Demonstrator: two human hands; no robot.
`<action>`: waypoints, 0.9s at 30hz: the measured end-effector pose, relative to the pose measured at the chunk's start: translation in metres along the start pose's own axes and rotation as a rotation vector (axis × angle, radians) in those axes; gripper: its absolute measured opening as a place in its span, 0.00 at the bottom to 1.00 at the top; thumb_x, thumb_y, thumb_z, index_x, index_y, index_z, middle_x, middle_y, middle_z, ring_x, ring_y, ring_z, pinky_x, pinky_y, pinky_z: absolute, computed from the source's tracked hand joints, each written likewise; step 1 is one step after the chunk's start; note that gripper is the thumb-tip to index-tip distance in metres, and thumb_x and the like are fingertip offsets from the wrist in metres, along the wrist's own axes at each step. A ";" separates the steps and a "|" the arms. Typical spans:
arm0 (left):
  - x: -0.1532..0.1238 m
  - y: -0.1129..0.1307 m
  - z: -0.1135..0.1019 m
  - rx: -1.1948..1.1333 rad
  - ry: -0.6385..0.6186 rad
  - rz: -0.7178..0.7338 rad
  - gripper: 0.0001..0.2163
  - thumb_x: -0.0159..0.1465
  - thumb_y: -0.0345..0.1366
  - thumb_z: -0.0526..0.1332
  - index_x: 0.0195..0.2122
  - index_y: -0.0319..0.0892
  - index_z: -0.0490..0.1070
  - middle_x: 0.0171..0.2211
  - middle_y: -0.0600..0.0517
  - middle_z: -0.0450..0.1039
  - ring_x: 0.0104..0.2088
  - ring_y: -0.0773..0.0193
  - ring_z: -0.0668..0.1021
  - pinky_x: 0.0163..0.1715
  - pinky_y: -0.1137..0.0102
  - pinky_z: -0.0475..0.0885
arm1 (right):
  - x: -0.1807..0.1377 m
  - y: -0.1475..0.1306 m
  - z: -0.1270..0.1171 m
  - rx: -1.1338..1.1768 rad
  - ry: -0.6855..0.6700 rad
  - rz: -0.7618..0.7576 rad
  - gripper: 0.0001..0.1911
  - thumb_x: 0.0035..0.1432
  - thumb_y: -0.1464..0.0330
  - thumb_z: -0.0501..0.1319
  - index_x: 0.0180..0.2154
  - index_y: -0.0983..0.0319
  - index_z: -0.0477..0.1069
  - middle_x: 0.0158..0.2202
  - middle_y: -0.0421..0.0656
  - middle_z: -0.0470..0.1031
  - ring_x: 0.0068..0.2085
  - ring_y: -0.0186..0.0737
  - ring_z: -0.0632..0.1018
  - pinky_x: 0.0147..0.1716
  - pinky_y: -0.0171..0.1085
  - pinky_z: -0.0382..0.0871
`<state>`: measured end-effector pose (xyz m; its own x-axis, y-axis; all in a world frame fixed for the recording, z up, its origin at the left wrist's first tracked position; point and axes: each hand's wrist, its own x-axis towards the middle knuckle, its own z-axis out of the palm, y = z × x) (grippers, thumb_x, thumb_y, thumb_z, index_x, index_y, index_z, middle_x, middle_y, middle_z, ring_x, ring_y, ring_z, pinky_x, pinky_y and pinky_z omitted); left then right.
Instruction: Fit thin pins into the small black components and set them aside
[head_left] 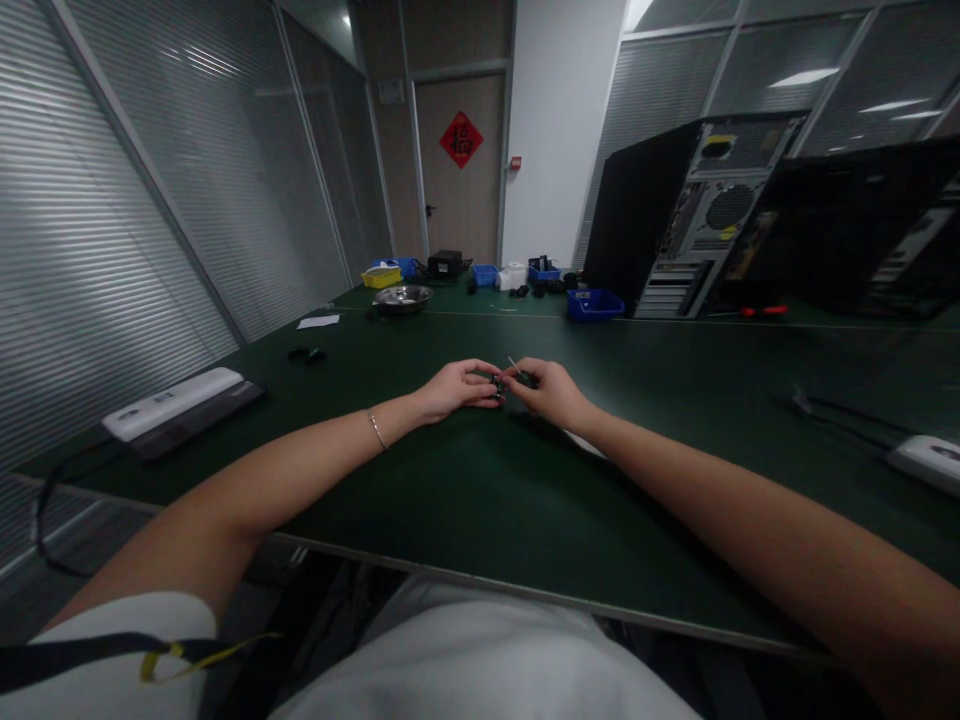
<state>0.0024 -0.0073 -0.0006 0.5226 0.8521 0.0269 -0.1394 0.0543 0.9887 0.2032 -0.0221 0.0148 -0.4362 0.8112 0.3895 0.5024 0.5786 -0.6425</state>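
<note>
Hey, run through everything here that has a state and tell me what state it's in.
Left hand, pinching the small dark part.
Right hand, pinching the same part from the other side.
Door, closed.
Computer tower, upright, rear panel showing.
Screwdriver, lying flat on the table.
Metal bowl, upright on the table.

The table looks matt, the bowl shiny metal, the bin plastic.
</note>
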 end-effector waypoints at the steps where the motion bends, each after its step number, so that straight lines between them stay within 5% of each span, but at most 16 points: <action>1: 0.000 0.000 0.000 0.007 -0.002 0.005 0.17 0.56 0.25 0.65 0.47 0.35 0.66 0.39 0.42 0.75 0.39 0.60 0.80 0.47 0.60 0.73 | 0.000 0.000 0.003 -0.028 0.038 -0.023 0.15 0.57 0.61 0.56 0.39 0.63 0.74 0.33 0.43 0.74 0.23 0.30 0.70 0.20 0.31 0.61; 7: 0.001 -0.002 -0.002 0.017 0.024 0.035 0.17 0.55 0.26 0.66 0.46 0.35 0.66 0.37 0.43 0.75 0.36 0.62 0.80 0.45 0.61 0.74 | 0.003 0.001 0.015 -0.073 0.171 -0.100 0.11 0.57 0.64 0.57 0.38 0.62 0.74 0.34 0.44 0.75 0.31 0.35 0.72 0.29 0.34 0.64; 16: 0.003 -0.006 0.000 0.064 0.064 0.105 0.17 0.55 0.26 0.66 0.45 0.35 0.67 0.35 0.45 0.75 0.37 0.61 0.79 0.44 0.60 0.74 | 0.007 0.009 0.023 0.118 0.158 0.064 0.15 0.57 0.59 0.56 0.38 0.63 0.71 0.26 0.42 0.73 0.23 0.35 0.70 0.19 0.32 0.61; 27: 0.001 -0.005 0.005 0.103 0.100 0.135 0.17 0.54 0.27 0.67 0.45 0.34 0.67 0.36 0.45 0.75 0.36 0.62 0.79 0.43 0.61 0.74 | 0.009 0.011 0.024 0.095 0.224 -0.054 0.10 0.56 0.63 0.58 0.35 0.62 0.72 0.32 0.44 0.74 0.32 0.38 0.72 0.33 0.37 0.65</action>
<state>0.0079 -0.0096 -0.0046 0.4185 0.8957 0.1502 -0.1129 -0.1127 0.9872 0.1869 -0.0102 -0.0050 -0.2791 0.7841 0.5544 0.4061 0.6195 -0.6718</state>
